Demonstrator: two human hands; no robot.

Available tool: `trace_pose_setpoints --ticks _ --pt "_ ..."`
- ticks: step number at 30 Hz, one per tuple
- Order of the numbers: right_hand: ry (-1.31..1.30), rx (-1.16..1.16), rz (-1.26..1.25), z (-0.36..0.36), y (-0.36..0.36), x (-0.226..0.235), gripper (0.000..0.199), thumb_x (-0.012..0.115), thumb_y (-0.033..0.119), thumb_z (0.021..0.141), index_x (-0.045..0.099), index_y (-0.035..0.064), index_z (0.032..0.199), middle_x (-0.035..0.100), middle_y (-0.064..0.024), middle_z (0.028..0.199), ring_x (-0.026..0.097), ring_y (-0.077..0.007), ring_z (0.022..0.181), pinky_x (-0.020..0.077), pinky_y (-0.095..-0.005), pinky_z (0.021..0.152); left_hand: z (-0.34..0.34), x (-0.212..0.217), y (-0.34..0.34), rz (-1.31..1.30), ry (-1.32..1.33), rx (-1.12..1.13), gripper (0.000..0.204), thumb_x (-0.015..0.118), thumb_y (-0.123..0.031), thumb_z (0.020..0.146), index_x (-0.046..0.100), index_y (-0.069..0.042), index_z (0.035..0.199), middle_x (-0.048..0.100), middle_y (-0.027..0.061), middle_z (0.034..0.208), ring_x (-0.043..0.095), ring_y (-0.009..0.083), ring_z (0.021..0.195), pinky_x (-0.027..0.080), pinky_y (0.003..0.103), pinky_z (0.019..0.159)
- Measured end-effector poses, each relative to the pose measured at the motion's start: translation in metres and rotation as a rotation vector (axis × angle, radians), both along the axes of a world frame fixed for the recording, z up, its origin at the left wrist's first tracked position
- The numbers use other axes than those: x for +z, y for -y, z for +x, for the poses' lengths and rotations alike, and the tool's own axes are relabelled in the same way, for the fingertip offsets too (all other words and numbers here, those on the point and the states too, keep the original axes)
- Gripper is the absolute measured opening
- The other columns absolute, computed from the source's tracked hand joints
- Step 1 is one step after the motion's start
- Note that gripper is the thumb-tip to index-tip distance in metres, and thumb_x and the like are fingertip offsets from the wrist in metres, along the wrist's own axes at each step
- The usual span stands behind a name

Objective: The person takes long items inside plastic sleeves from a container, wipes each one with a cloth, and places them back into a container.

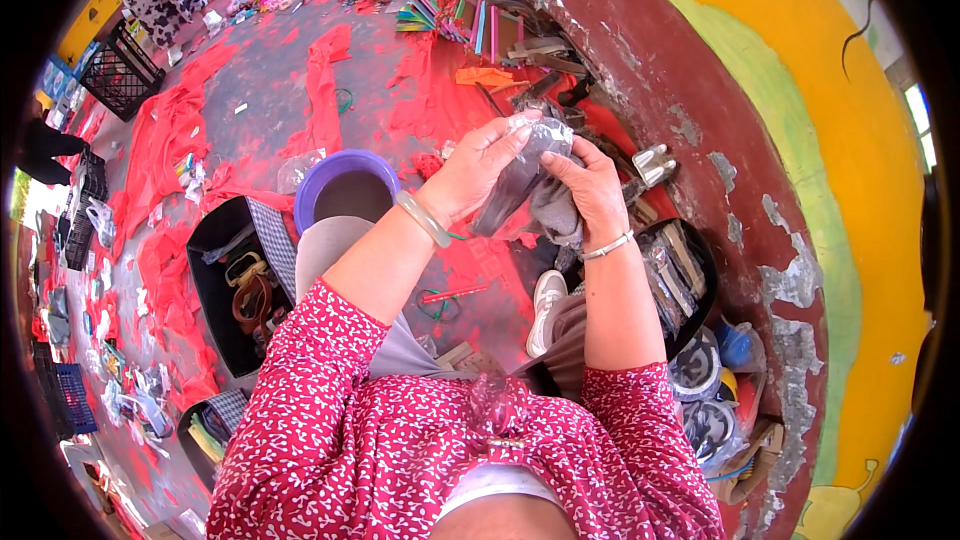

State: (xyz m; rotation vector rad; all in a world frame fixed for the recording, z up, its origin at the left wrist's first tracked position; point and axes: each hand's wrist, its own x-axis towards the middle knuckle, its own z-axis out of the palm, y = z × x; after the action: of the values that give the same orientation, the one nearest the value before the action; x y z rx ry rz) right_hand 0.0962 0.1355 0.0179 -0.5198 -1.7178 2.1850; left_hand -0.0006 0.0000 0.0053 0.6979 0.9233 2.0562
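Both hands are raised in front of me over the floor. My left hand [472,168] pinches the top of a dark grey item in clear plastic wrapping [508,185]. My right hand [598,202] grips the other side of that package, its thumb pressed on the plastic. A crumpled grey cloth [556,212] hangs below, against the fingers of my right hand. What exactly is inside the wrapping cannot be made out.
A purple basin [308,202] of dark liquid stands left of my hands. Beside it is a black bin [208,290] with belts. At right, another black bin [706,290] holds packaged items near the peeling wall [690,90]. Stacked colourful boards [465,22] lie ahead.
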Motion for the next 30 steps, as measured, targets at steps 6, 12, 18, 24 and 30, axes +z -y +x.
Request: trace_pose_setpoints --ticks 6,12,18,24,30 --pt "-0.041 -0.053 -0.037 0.001 0.004 0.008 0.023 0.068 0.002 0.076 0.063 -0.0019 0.098 0.065 -0.0039 0.086 0.059 -0.0097 0.075 0.0484 -0.0227 0.068 -0.004 0.001 0.0 -0.012 0.042 0.082 0.028 0.052 -0.011 0.09 0.055 0.001 0.115 0.06 0.0066 0.107 0.056 0.0143 0.098 0.044 0.029 0.088" --pt "-0.079 -0.048 -0.179 0.001 -0.004 0.003 0.019 0.066 0.001 0.078 0.064 -0.0009 0.097 0.065 -0.0041 0.084 0.061 -0.0108 0.073 0.0492 -0.0233 0.066 -0.007 0.001 0.003 -0.039 0.138 0.083 0.024 0.055 -0.01 0.088 0.059 0.0 0.109 0.064 0.0083 0.099 0.061 0.0167 0.09 0.047 0.032 0.083" --pt "-0.085 0.016 -0.254 0.005 -0.004 0.004 0.016 0.065 0.0 0.078 0.064 -0.0007 0.094 0.065 -0.0043 0.082 0.061 -0.0113 0.071 0.0491 -0.0232 0.063 -0.008 -0.001 0.002 -0.031 0.214 0.079 0.019 0.057 -0.009 0.087 0.06 -0.001 0.104 0.063 0.0063 0.095 0.06 0.0127 0.082 0.049 0.027 0.07" --pt "-0.043 0.048 -0.251 0.003 -0.001 0.003 0.015 0.066 0.001 0.078 0.064 -0.0014 0.092 0.065 -0.0048 0.082 0.061 -0.0116 0.071 0.0491 -0.0231 0.064 -0.008 -0.011 -0.002 0.042 0.25 0.107 0.011 0.059 -0.005 0.085 0.061 -0.004 0.095 0.062 0.0044 0.087 0.059 0.0108 0.076 0.048 0.024 0.066" --pt "-0.031 -0.073 -0.205 -0.001 0.011 0.006 0.018 0.067 0.002 0.077 0.064 -0.0024 0.095 0.065 -0.0057 0.081 0.061 -0.0123 0.068 0.0494 -0.0244 0.06 -0.004 -0.013 -0.005 -0.259 -0.297 0.394 0.016 0.055 -0.008 0.088 0.056 -0.001 0.103 0.059 0.0007 0.088 0.054 0.0066 0.077 0.046 0.022 0.07"
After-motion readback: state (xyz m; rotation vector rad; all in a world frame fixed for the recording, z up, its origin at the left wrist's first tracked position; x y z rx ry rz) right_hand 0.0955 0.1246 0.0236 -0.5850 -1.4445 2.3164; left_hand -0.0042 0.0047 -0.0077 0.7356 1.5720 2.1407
